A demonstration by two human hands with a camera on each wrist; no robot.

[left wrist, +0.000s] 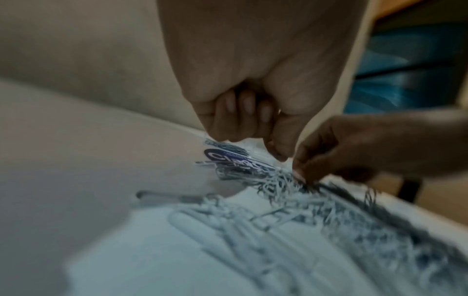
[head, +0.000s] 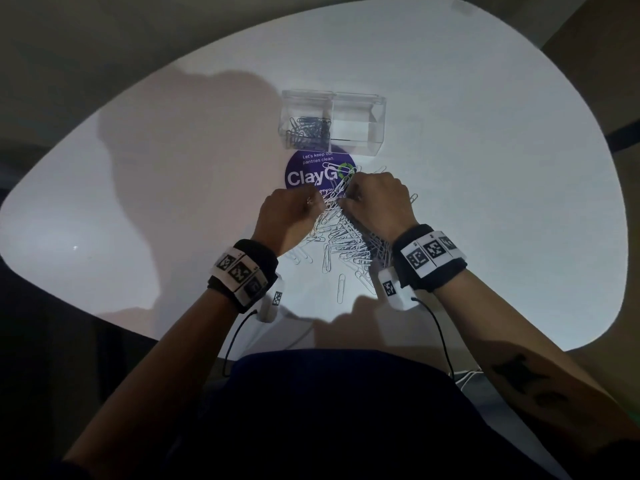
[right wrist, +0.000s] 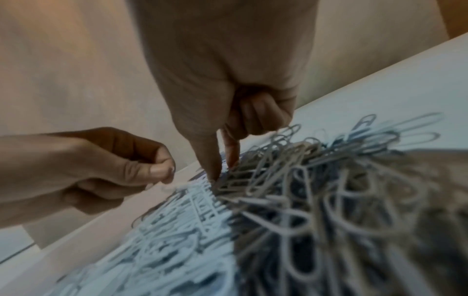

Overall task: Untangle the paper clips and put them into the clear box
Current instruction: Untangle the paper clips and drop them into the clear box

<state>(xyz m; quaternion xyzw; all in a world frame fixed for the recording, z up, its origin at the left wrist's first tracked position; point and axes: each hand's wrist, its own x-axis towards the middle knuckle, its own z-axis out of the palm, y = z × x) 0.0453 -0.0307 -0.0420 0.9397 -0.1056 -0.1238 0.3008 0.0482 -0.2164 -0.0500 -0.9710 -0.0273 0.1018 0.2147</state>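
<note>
A tangled heap of silver paper clips (head: 341, 237) lies on the white table between my wrists. My left hand (head: 294, 211) has its fingers curled and pinches clips at the heap's left top edge; the pinch shows in the right wrist view (right wrist: 162, 176). My right hand (head: 375, 199) pinches clips with thumb and forefinger at the heap's top (right wrist: 220, 170), other fingers curled. The two hands nearly touch. The clear box (head: 334, 123) stands beyond them, with several clips (head: 308, 129) in its left compartment; its right compartment looks bare.
A round purple "ClayGo" sticker (head: 311, 173) lies on the table between the box and my hands, partly covered by clips. Loose single clips (head: 341, 287) lie near the heap's near side. Cables run from both wrist cameras toward my lap.
</note>
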